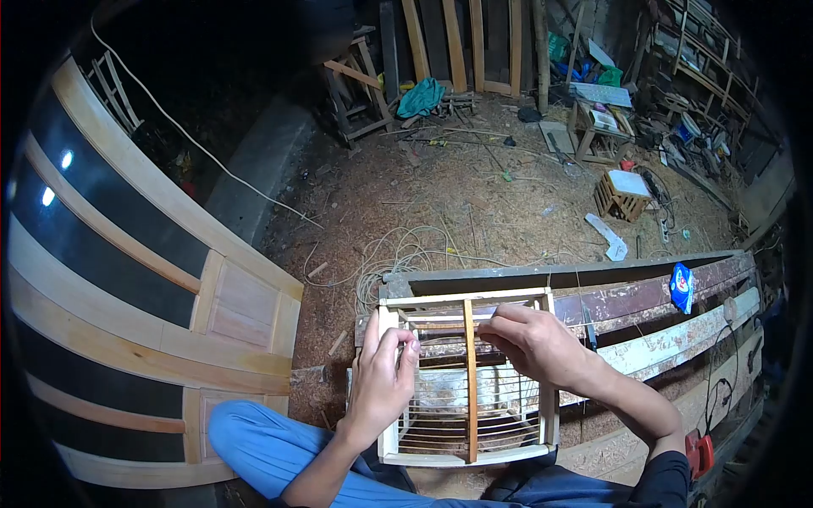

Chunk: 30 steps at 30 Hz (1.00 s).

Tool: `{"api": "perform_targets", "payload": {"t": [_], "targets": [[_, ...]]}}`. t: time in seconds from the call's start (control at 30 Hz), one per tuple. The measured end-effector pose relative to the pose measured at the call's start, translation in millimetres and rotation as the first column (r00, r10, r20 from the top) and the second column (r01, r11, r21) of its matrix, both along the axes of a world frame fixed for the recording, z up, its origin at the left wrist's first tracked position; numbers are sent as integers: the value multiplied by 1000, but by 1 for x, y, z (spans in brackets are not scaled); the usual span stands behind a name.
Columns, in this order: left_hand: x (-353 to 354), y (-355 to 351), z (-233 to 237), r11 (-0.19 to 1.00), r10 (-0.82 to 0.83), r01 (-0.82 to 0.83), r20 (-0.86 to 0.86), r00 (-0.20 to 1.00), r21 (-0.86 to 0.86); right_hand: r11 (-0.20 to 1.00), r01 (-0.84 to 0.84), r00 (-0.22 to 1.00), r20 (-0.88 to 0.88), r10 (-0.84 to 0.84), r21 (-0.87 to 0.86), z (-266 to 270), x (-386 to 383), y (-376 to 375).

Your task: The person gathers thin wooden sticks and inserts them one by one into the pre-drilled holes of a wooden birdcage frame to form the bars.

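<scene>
A small wooden frame like a cage (471, 381), with thin bars across it and a darker slat down its middle, lies on the bench before me. My left hand (383, 372) is at its left side, fingers bent around the upper left post. Over the upper right part of the frame, my right hand (535, 340) has its fingers pinched together near the top rail. Whatever is between those fingertips is hidden or too small to make out.
The plank bench (652, 351) runs to the right, bearing a blue packet (681, 288) and a thin dark tool (590, 328). A red tool (699, 454) is at lower right. Large wooden panels (246, 305) stand left. Coiled cord (398, 254) and a slatted crate (622, 196) lie beyond.
</scene>
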<state>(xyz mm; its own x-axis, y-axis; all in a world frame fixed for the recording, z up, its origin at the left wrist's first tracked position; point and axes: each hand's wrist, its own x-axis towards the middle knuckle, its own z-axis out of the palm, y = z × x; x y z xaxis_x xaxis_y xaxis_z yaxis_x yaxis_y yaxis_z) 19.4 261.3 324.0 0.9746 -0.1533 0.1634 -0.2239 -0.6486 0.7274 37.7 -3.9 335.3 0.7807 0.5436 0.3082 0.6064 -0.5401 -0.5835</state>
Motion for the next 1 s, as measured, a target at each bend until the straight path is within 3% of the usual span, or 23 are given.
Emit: {"api": "perform_targets", "payload": {"t": [0.2, 0.27, 0.33, 0.37, 0.43, 0.47, 0.53, 0.6, 0.67, 0.8, 0.87, 1.0], "targets": [[5, 7, -7, 998, -55, 55, 16, 998, 13, 1000, -1, 1000, 21, 1, -15, 8, 0, -5], [4, 8, -7, 997, -77, 78, 21, 997, -14, 995, 44, 993, 113, -34, -90, 12, -2, -9], [3, 6, -6, 963, 13, -42, -110, 994, -267, 995, 51, 990, 137, -40, -81, 11, -4, -14], [3, 5, -3, 963, 12, -41, -108, 994, -267, 996, 60, 986, 159, -48, -72, 11, -6, -17], [3, 2, 2, 998, -39, 48, 182, 983, -43, 991, 65, 978, 207, -39, -119, 9, -11, -22], [4, 3, 2, 998, -42, 50, 181, 983, -44, 984, 71, 967, 252, -28, -164, 8, -14, -23], [6, 5, 3, 983, -109, 69, 235, 966, 171, 974, 99, 949, 315, -30, -204, 9, -19, -26], [5, 1, 6, 985, -100, 60, 247, 964, 163, 938, 187, 916, 398, -59, -291, 15, -23, -31], [6, 0, 11, 964, -139, 72, 252, 958, 257, 951, 210, 921, 372, -115, -225, 13, -24, -40], [8, -4, 15, 953, -173, 103, 233, 957, 284, 963, 230, 939, 292, -181, -143, 7, -29, -57], [8, -9, 17, 953, -183, 114, 233, 955, 282, 970, 243, 954, 187, -236, -16, 4, -34, -60], [7, -10, 16, 947, -177, 106, 218, 960, 302, 969, 243, 950, 216, -227, -47, 3, -37, -75]]}}
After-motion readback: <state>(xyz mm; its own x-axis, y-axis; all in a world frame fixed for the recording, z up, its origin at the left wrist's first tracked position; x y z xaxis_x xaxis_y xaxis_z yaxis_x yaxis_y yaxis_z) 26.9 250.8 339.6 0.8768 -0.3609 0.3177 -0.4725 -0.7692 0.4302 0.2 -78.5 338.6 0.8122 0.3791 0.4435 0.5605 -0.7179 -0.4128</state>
